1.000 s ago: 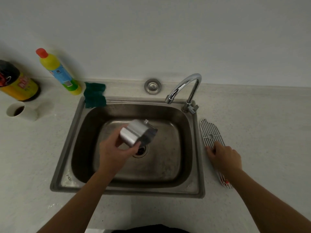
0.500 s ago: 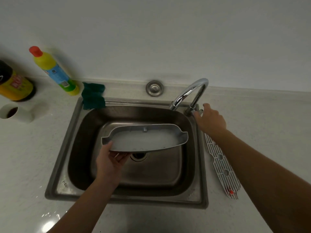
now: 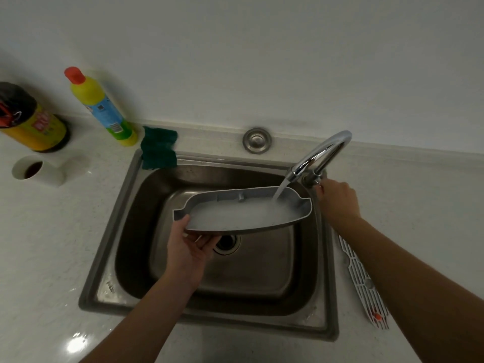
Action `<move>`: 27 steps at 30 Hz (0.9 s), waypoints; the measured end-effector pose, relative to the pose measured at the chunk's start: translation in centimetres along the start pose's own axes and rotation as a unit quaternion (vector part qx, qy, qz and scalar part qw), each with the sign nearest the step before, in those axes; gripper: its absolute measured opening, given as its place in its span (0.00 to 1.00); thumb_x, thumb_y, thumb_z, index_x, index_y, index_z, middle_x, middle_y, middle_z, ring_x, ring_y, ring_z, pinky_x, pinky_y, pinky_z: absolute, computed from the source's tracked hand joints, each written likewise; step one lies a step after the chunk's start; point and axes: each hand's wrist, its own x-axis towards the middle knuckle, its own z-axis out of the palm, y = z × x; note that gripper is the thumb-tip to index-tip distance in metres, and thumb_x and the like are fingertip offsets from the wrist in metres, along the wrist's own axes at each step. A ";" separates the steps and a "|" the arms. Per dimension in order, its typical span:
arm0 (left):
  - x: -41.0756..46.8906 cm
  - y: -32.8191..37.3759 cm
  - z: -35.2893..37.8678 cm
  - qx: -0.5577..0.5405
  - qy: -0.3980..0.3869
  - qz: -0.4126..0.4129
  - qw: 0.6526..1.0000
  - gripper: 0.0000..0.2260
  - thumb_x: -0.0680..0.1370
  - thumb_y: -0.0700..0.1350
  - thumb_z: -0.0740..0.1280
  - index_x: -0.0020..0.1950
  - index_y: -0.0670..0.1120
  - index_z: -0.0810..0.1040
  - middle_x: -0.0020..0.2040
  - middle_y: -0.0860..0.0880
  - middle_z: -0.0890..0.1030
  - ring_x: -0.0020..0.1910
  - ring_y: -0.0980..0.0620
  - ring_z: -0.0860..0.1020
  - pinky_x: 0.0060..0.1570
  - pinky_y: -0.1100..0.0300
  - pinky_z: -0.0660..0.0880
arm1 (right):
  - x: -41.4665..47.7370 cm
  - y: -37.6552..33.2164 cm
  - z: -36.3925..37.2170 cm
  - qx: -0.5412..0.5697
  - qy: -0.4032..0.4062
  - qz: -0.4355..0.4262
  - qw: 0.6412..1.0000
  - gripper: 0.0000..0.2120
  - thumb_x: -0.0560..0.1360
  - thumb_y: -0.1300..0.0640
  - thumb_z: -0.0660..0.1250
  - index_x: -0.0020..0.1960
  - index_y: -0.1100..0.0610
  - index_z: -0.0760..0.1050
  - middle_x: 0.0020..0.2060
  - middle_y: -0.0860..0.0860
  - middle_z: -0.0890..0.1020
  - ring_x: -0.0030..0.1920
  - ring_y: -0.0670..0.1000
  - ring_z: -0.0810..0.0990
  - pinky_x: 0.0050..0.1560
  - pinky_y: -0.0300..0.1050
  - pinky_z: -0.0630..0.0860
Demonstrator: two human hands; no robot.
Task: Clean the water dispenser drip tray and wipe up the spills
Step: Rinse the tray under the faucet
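Right, I'm at the rinsing step. My left hand [image 3: 188,247] grips the drip tray [image 3: 243,210] by its left end, thumb over the rim and fingers underneath. It holds the tray roughly level above the sink [image 3: 262,271], over the drain [image 3: 227,242]. My right hand [image 3: 337,203] is closed on the tap handle [image 3: 311,179] at the foot of the tap [image 3: 322,153]. A stream of water [image 3: 281,188] runs into the tray's right end, and cloudy water pools across its floor.

I judge the task is at an early stage, with scrubbing and wiping the spills yet to come. Next I'd shut off the water and tip the tray out into the basin. With only one end gripped, the water's weight calls for a slow tilt.

The white grille [image 3: 364,281] lies on the bench [image 3: 39,258] just right of the sink. A green sponge [image 3: 158,150] sits at the sink's back left corner, near a yellow bottle [image 3: 102,108], a dark jar [image 3: 28,121] and a paper cup [image 3: 28,170]. The bench is pale and speckled, under a plain white wall [image 3: 262,61].
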 end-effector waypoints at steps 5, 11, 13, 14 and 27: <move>0.8 0.0 -0.2 0.003 -0.007 -0.003 1.000 0.20 0.79 0.52 0.68 0.68 0.44 0.77 0.58 0.38 0.84 0.56 0.39 0.85 0.47 0.48 0.84 | -2.1 -0.9 -1.7 0.192 -0.010 0.098 0.977 0.14 0.83 0.44 0.59 0.56 0.52 0.75 0.40 0.54 0.83 0.35 0.52 0.81 0.40 0.48 0.76; 2.0 -0.9 -0.2 -0.010 -0.024 -0.044 0.999 0.20 0.76 0.52 0.69 0.64 0.45 0.81 0.56 0.41 0.86 0.56 0.40 0.85 0.48 0.46 0.84 | -8.8 -4.3 -3.1 0.460 -0.099 0.223 0.854 0.17 0.83 0.37 0.52 0.48 0.46 0.73 0.44 0.54 0.84 0.42 0.54 0.87 0.33 0.44 0.81; 2.5 -1.3 0.3 0.009 -0.026 -0.049 0.998 0.16 0.78 0.51 0.67 0.62 0.45 0.82 0.57 0.41 0.86 0.58 0.41 0.84 0.51 0.45 0.83 | -10.0 -4.6 -3.7 0.495 -0.099 0.236 0.830 0.20 0.82 0.35 0.52 0.48 0.47 0.75 0.43 0.53 0.85 0.42 0.54 0.87 0.34 0.45 0.81; 2.7 -1.6 0.5 0.028 -0.023 -0.049 0.998 0.15 0.80 0.51 0.65 0.62 0.45 0.81 0.58 0.41 0.85 0.59 0.41 0.83 0.52 0.44 0.83 | -10.5 -4.5 -4.0 0.492 -0.089 0.221 0.837 0.20 0.81 0.34 0.53 0.49 0.46 0.76 0.44 0.52 0.85 0.43 0.53 0.87 0.35 0.45 0.81; 6.5 -1.1 2.5 0.371 -0.003 0.020 0.928 0.10 0.80 0.37 0.63 0.58 0.43 0.82 0.51 0.40 0.87 0.46 0.45 0.86 0.32 0.61 0.82 | -12.9 -2.5 -4.2 0.492 -0.010 0.160 0.856 0.13 0.82 0.41 0.61 0.55 0.49 0.75 0.46 0.48 0.82 0.43 0.48 0.84 0.33 0.34 0.78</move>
